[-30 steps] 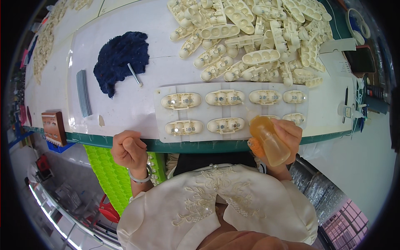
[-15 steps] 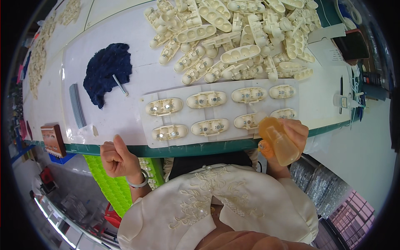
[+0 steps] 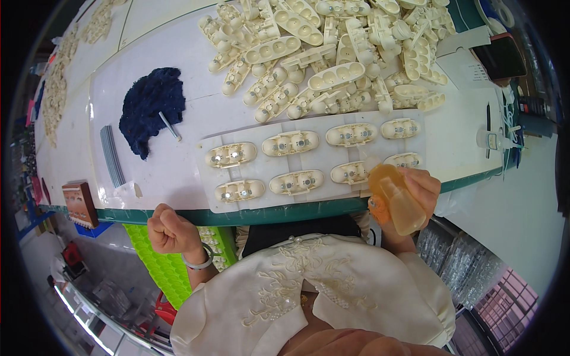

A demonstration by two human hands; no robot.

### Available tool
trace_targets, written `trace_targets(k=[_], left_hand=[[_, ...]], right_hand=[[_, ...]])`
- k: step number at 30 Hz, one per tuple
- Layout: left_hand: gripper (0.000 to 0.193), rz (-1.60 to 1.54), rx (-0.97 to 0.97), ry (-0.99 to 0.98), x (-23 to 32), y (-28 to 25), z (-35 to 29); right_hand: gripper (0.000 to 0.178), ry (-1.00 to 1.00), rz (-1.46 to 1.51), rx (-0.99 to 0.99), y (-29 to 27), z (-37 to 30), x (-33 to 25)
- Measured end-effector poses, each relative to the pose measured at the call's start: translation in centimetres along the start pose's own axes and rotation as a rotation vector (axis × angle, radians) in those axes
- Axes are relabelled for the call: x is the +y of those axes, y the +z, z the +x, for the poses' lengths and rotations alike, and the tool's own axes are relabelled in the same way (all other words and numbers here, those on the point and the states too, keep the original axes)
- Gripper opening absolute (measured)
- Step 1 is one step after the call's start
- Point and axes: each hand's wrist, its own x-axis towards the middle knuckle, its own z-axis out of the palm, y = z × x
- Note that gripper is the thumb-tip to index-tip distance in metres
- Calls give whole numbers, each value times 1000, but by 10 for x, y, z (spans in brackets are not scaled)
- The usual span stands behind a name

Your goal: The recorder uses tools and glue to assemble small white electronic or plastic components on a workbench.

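Bottle (image 3: 395,200) partly hides the white board (image 3: 263,165), cream parts (image 3: 336,76) heaped beyond

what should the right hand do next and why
Probably guide the amber bottle so its pale tip meets the third cream piece from the left in the near row: the right hand grips the bottle, and the tip appears right beside that piece, over the white board.
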Motion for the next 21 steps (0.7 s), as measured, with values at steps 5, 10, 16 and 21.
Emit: trace_targets(k=[5,10,16,21], left_hand=[[39,-159,-67,36,-6,-3,2],[50,-167,-127,72,-4,-2,2],[52,-161,-81,7,0,0,3],[51,-175,-99,19,-2,-1,3]], right_hand=[[50,-26,-71,-86,1,6,0],[49,67,2,48,-1,-1,3],[49,80,-65,69,-8,-1,7],[46,68,-78,45,-6,3,6]])
